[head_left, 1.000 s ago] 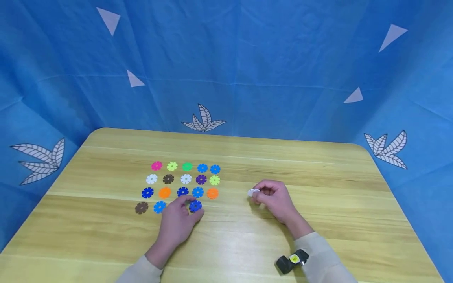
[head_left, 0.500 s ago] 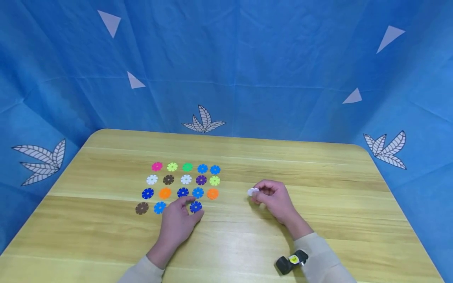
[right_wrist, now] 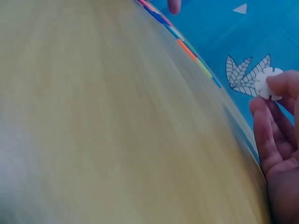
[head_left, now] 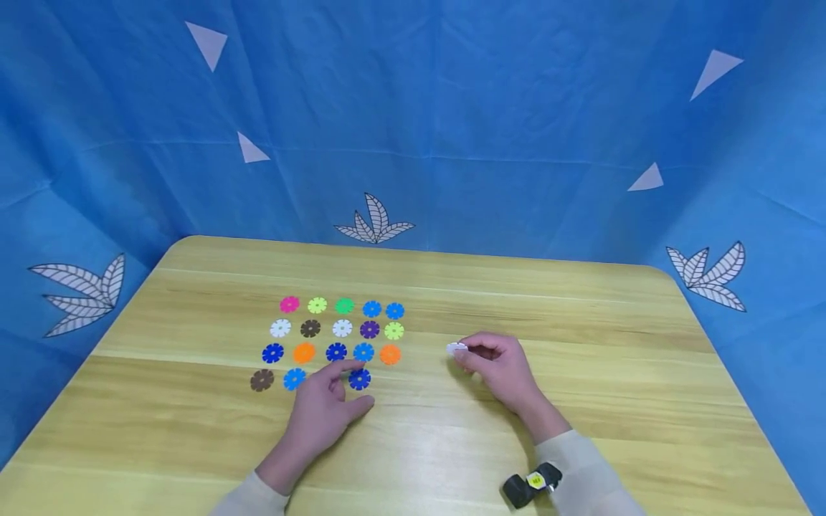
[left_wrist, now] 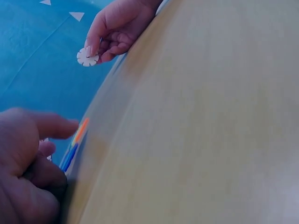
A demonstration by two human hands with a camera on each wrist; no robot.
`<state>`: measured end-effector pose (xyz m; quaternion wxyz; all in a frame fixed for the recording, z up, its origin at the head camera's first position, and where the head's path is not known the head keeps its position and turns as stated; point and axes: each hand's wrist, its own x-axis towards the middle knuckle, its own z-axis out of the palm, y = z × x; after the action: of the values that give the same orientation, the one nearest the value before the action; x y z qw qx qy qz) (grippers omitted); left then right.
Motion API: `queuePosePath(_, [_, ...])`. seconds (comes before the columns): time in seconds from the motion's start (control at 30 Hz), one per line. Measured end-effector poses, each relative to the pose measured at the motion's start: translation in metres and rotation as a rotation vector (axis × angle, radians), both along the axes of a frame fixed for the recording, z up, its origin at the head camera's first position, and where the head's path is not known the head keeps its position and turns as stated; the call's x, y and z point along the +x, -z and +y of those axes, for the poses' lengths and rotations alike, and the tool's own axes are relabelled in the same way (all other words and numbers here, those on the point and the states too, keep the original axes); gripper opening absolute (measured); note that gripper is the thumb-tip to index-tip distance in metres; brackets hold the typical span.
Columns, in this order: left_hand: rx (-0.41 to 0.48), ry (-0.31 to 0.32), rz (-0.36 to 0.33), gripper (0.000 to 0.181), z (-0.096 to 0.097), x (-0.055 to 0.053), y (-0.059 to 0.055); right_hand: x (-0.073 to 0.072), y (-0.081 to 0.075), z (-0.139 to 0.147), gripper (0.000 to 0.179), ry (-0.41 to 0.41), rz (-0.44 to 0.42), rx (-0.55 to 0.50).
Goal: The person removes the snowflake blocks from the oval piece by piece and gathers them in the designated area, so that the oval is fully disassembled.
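My right hand (head_left: 500, 367) pinches a white notched plastic disc (head_left: 457, 348) between thumb and fingertips, just above the table. The same white disc (right_wrist: 267, 84) shows nearly face-on in the right wrist view. My left hand (head_left: 323, 408) hovers by the nearest row of discs, thumb and index finger spread apart. Between them lies a dark blue disc (head_left: 359, 380) on the table, with the index fingertip over its far edge; whether it touches cannot be told. To the left of that hand lie a light blue disc (head_left: 295, 379) and a brown disc (head_left: 262, 380).
Several flat discs lie in rows farther back, among them a pink disc (head_left: 290, 304), a purple disc (head_left: 370, 330) and an orange disc (head_left: 390, 355). Blue cloth (head_left: 426, 107) hangs behind the wooden table (head_left: 581, 315). A black strap device (head_left: 532, 484) is at my right wrist.
My left thumb and index finger have spread away from the dark blue disc, which lies flat on the table. My right hand has shifted slightly left, still pinching the white disc.
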<state>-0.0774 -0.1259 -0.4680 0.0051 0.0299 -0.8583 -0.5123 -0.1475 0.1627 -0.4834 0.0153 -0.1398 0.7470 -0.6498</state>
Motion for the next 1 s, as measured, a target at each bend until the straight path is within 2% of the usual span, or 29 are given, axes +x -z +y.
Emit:
queuePosePath(0.13, [0.069,0.026,-0.009,0.052,-0.001,0.002,-0.001,0.003,-0.003,-0.005,0.013,0.039,0.006,0.103])
queuePosePath(0.23, [0.100,0.027,-0.017,0.052,-0.001,0.003,-0.001,0.005,-0.008,-0.012,0.016,0.084,-0.041,0.147])
queuePosePath(0.3, [0.114,0.021,-0.019,0.052,-0.001,0.004,-0.001,0.009,-0.012,-0.018,0.019,0.112,-0.100,0.120])
queuePosePath(0.4, [0.129,0.012,-0.021,0.052,-0.001,0.004,-0.001,0.015,-0.017,-0.030,0.023,0.124,-0.198,0.020])
queuePosePath(0.53, [0.143,0.006,-0.015,0.052,-0.002,0.004,-0.001,0.024,-0.019,-0.047,0.027,0.091,-0.279,-0.090])
queuePosePath(0.73, [0.173,-0.010,-0.008,0.050,-0.004,0.005,0.000,0.030,-0.017,-0.062,0.028,0.039,-0.294,-0.065])
queuePosePath(0.9, [0.190,-0.025,-0.009,0.048,-0.006,0.006,-0.002,0.032,-0.016,-0.069,0.031,0.009,-0.270,0.022])
queuePosePath(1.0, [0.197,-0.031,-0.012,0.047,-0.005,0.006,-0.003,0.032,-0.016,-0.074,0.031,-0.003,-0.218,0.119])
